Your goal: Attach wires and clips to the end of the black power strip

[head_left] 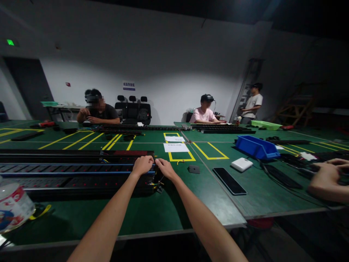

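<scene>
A long black rail assembly (81, 178) lies on the table at the left, with blue strips along it and rows of small red dots. My left hand (143, 165) is closed over its right end, fingers curled over the top edge. Just beside it, my right hand (165, 169) is pinched at the end face; what its fingertips hold is hidden or too small to name. Loose wires with small connectors (159, 187) hang from that end, below my right hand. A small dark plate (194, 169) lies on the table to the right.
A phone (229, 181), a white box (241, 164) and a blue bin (256, 147) stand to the right. A co-worker's hands (329, 171) are at the right edge. A printed tub (15, 207) is at lower left. White papers (176, 147) lie ahead; people sit across the table.
</scene>
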Action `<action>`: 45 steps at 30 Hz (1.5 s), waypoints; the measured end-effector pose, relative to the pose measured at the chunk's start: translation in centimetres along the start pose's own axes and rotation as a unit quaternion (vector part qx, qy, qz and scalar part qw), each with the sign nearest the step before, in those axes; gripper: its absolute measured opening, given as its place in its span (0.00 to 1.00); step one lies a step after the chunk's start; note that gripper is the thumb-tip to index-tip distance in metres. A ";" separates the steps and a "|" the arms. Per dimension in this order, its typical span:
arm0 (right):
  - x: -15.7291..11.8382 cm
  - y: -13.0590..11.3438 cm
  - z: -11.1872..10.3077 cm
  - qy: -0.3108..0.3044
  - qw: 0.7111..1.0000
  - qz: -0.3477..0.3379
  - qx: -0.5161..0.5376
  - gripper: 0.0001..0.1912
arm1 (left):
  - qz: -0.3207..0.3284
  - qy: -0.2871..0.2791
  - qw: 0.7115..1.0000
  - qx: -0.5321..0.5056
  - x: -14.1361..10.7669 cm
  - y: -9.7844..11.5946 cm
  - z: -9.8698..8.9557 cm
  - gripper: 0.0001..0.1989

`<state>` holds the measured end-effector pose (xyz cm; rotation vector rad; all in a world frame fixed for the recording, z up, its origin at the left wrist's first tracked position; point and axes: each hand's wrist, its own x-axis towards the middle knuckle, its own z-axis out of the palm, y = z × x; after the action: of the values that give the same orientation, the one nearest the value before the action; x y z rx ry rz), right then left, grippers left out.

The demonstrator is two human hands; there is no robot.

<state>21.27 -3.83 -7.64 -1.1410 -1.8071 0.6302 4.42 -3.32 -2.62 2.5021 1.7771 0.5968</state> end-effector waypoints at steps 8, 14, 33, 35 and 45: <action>0.1 0.1 0.0 0.000 1.000 0.002 0.005 0.25 | -0.002 -0.001 1.000 -0.001 0.0 0.1 -0.1 0.15; 0.0 -0.1 -0.1 -0.004 1.000 -0.001 0.008 0.26 | -0.003 -0.002 1.000 -0.001 0.1 0.0 0.0 0.15; 0.1 0.5 0.0 0.008 0.996 0.061 0.069 0.37 | -0.011 -0.007 0.999 -0.033 -0.1 0.1 0.0 0.15; 0.2 0.7 0.2 0.032 0.995 0.073 0.060 0.38 | -0.013 -0.001 0.999 -0.029 -0.2 0.2 0.0 0.14; 0.1 0.6 -0.2 0.004 0.997 0.070 0.042 0.39 | -0.022 -0.010 0.999 -0.032 -0.2 0.0 0.0 0.14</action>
<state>21.70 -3.50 -7.92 -1.2182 -1.6884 0.7738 4.38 -3.51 -2.65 2.4116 1.7722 0.6155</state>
